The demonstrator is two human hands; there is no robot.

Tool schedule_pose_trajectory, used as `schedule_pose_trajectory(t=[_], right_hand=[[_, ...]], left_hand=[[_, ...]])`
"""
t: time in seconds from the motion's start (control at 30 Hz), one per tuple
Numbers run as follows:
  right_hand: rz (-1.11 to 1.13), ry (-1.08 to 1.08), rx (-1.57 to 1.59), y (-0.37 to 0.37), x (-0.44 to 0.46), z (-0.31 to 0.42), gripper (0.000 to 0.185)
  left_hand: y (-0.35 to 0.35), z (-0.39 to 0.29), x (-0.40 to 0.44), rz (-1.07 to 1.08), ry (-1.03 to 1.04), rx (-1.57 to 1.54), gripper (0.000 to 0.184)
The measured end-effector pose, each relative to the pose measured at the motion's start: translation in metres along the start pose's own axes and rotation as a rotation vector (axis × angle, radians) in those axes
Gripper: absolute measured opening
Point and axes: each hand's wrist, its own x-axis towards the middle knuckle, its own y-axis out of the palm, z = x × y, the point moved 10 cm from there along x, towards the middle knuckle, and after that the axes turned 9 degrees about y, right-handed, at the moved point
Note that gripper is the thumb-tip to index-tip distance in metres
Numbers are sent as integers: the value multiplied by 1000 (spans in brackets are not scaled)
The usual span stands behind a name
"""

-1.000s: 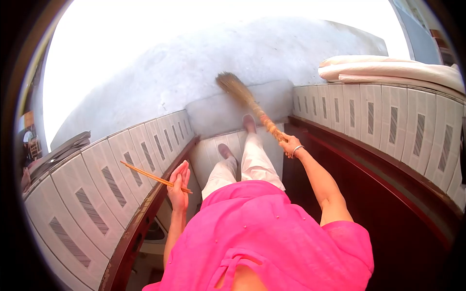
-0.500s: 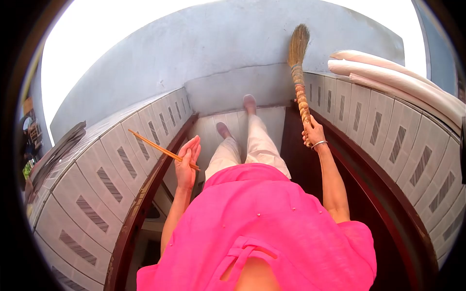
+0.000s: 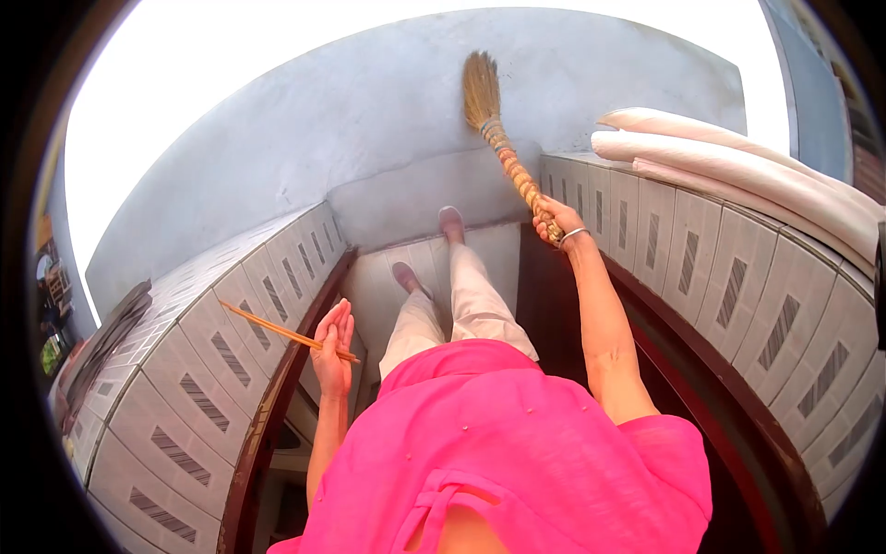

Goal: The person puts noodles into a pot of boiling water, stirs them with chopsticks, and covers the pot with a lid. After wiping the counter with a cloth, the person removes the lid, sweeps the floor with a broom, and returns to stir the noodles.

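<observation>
My right hand (image 3: pixel 561 222) is wrapped round the lower end of a hand broom (image 3: pixel 513 167), with a bangle at the wrist. The broom's straw bristles point up and to the left, over the pale blue wall; whether they touch it I cannot tell. In my left hand (image 3: pixel 334 355) a pair of thin wooden chopsticks (image 3: pixel 281 330) is pinned against the palm by the thumb, while the other fingers stay fairly straight. The thin ends of the chopsticks slant up and left before the tiled ledge.
Tiled ledges (image 3: pixel 235 355) with dark red-brown edging run along both sides. On the right ledge lies folded pale pink cloth (image 3: pixel 711 162); dark folded material (image 3: pixel 100 346) rests on the left one. A blue wall (image 3: pixel 388 102) stands ahead, beyond my shoes (image 3: pixel 451 224).
My right hand has swung the broom to the left, and it now leans left instead of standing nearly upright. The left hand keeps the chopsticks, lower in view. The whole view has shifted slightly.
</observation>
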Motion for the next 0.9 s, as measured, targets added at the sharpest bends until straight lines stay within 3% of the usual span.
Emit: schedule_pose_trajectory(t=[0.1, 0.23, 0.47, 0.6, 0.8, 0.9], right_hand=[[-57, -31, 175, -20, -19, -6, 35], [-127, -164, 175, -15, -46, 6, 20], [-17, -206, 109, 13, -35, 49, 24], [88, -136, 109, 49, 4, 87, 33], [134, 72, 203, 47, 52, 99, 18], [197, 169, 308, 23, 59, 78, 32]], left_hand=[[7, 1, 1, 12, -5, -20, 32], [14, 1, 2, 16, -8, -40, 32], [17, -7, 6, 2, 4, -32, 31], [15, -10, 5, -10, 17, -18, 32], [14, 0, -10, -47, -5, -46, 32], [10, 3, -16, -67, -4, -94, 32]])
